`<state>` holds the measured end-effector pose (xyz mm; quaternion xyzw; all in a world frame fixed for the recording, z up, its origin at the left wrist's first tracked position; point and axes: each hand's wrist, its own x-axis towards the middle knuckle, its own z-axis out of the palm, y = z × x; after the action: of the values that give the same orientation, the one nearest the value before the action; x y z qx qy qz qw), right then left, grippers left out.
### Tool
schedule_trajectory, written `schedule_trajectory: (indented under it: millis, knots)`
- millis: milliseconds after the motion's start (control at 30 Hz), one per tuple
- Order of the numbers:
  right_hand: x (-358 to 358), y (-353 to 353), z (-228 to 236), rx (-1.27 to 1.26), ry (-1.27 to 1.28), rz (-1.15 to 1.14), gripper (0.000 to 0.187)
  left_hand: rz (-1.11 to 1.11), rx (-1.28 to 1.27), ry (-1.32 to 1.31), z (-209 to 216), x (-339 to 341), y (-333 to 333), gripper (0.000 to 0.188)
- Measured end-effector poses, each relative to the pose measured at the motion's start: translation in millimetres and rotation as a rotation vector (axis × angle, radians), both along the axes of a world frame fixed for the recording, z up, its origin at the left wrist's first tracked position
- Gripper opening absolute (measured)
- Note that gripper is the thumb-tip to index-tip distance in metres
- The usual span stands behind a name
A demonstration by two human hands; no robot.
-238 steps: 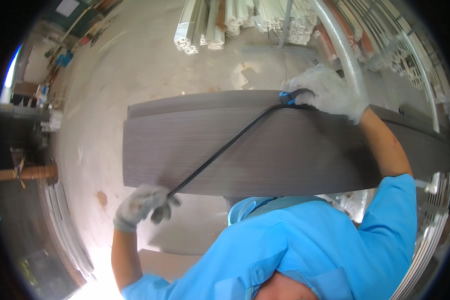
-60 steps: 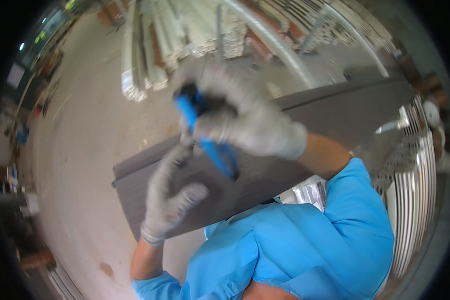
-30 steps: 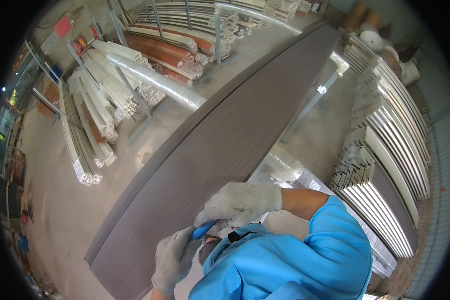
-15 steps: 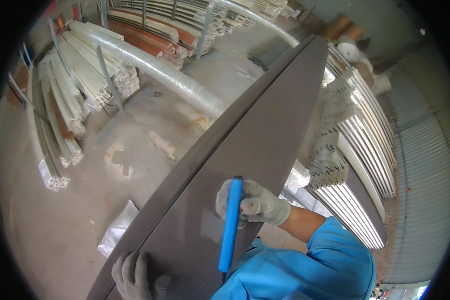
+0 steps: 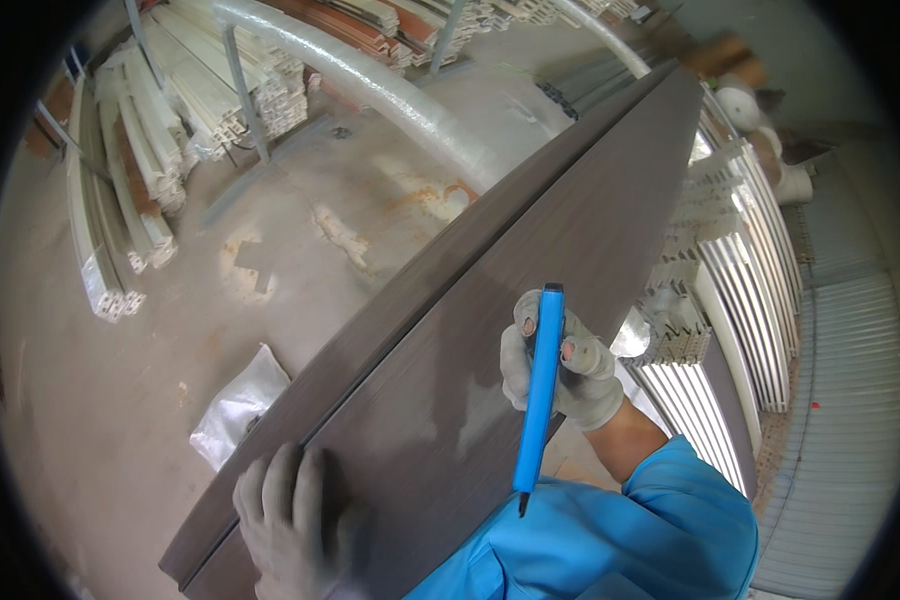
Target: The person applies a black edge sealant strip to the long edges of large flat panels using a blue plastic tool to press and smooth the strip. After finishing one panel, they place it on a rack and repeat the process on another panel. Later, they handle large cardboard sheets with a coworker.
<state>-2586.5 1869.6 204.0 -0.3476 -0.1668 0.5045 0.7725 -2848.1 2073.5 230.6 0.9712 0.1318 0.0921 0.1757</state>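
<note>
A long dark brown panel (image 5: 530, 270) runs diagonally from the lower left to the upper right, with a narrow groove along its length. My left hand (image 5: 288, 510), in a grey glove, lies on the panel's near end with its fingers stretched across the groove. Above the panel's right side, my right hand (image 5: 570, 370) grips a slim blue pen-like tool (image 5: 540, 390) between thumb and fingers. Its dark narrow tip points down toward my blue shirt, apart from the panel. Bare fingertips show through the right glove.
Stacked white profiles (image 5: 700, 400) stand close on the right. More long profiles (image 5: 120, 160) lie on racks at the upper left, beside a plastic-wrapped rail (image 5: 370, 85). A crumpled clear plastic sheet (image 5: 235, 405) lies on the floor left of the panel.
My right hand has moved up and to the right with the blue tool, whose dark tip now shows more fully. My left hand stays at the panel's near end. The whole view has shifted.
</note>
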Motion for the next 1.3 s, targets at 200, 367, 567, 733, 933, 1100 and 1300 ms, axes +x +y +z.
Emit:
schedule_trajectory:
  millis: [200,367,567,733,933,1100,1300]
  knots:
    - [20,-17,0,0.048,-0.128,-0.127,0.038,0.016,-0.13,-0.106,-18,83,-2,0.028]
    - [44,-33,-6,0.026,-0.087,-0.276,0.039,-0.126,-0.211,-0.177,-25,201,-25,0.02]
    - [46,-28,-6,0.094,0.072,-0.247,0.033,-0.154,-0.8,-0.211,1,267,-50,0.031]
    - [46,-27,-5,0.108,0.032,-0.247,0.028,-0.109,-1.095,-0.023,32,188,-72,0.039]
    - [29,-33,2,0.079,-0.202,-0.118,0.035,0.228,-1.072,0.043,57,111,-98,0.03]
    - [18,-50,24,-0.112,-0.756,0.073,0.039,0.252,-0.954,-0.121,50,57,-104,0.023]
    - [-43,-72,30,-0.065,-0.895,0.395,0.05,0.063,-0.359,-0.163,50,-19,-102,0.026]
